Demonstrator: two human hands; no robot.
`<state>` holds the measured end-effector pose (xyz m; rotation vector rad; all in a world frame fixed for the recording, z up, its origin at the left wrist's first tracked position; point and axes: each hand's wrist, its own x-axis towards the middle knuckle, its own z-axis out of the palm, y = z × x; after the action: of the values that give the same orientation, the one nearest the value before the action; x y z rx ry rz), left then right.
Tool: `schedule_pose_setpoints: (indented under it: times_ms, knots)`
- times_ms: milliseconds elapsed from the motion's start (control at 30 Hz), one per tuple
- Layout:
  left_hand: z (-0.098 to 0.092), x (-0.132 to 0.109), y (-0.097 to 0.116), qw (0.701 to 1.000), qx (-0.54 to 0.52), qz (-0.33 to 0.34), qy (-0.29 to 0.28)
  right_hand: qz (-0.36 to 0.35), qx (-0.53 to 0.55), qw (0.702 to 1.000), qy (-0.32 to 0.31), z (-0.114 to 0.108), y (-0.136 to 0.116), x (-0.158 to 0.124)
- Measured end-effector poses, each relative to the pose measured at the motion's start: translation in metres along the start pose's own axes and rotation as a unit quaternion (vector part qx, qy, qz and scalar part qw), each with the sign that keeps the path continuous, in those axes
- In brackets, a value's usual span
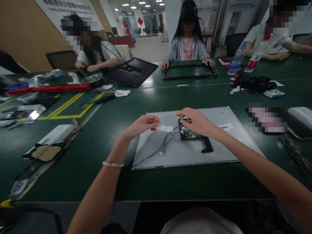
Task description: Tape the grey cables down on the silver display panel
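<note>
A pale flat panel (151, 156), like the back of a screen, lies on the table before me. On it sits a green circuit board (188, 134) in a black bracket (207, 145), with grey cables (163, 144) running off to the left. My left hand (147, 123) is closed in a pinch at the left end of a white strip, seemingly tape (166, 128), which reaches toward the board. My right hand (195, 120) hovers at the board's upper edge, thumb and fingers apart, hiding part of it. Whether its fingertips touch the board I cannot tell.
Across the table a person holds a black frame (190, 77); a black screen housing (133, 72) lies left of it. Bottles (236, 60), a phone (266, 120) and a black bundle (254, 83) are at right. A white device (55, 136), wires and tools lie left.
</note>
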<state>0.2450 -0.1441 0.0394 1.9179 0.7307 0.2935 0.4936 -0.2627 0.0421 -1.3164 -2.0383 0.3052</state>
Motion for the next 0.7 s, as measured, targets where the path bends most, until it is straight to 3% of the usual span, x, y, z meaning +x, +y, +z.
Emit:
schedule_pose_setpoints:
  times_ms: [200, 400, 567, 700]
  knots:
    - [0.008, 0.004, -0.009, 0.991, 0.079, 0.042, -0.095, -0.082, -0.063, 0.993, -0.053, 0.015, -0.013, -0.033]
    - [0.015, 0.01, -0.016, 0.984, 0.162, 0.069, -0.04, -0.142, -0.134, 0.978, -0.076, 0.033, -0.023, -0.047]
    - [0.016, 0.01, -0.012, 0.977, 0.191, 0.085, -0.03, -0.196, -0.218, 0.952, -0.092, 0.042, -0.02, -0.044]
    - [0.02, 0.013, -0.013, 0.972, 0.215, 0.092, 0.006, -0.195, -0.238, 0.949, -0.074, 0.044, -0.019, -0.043]
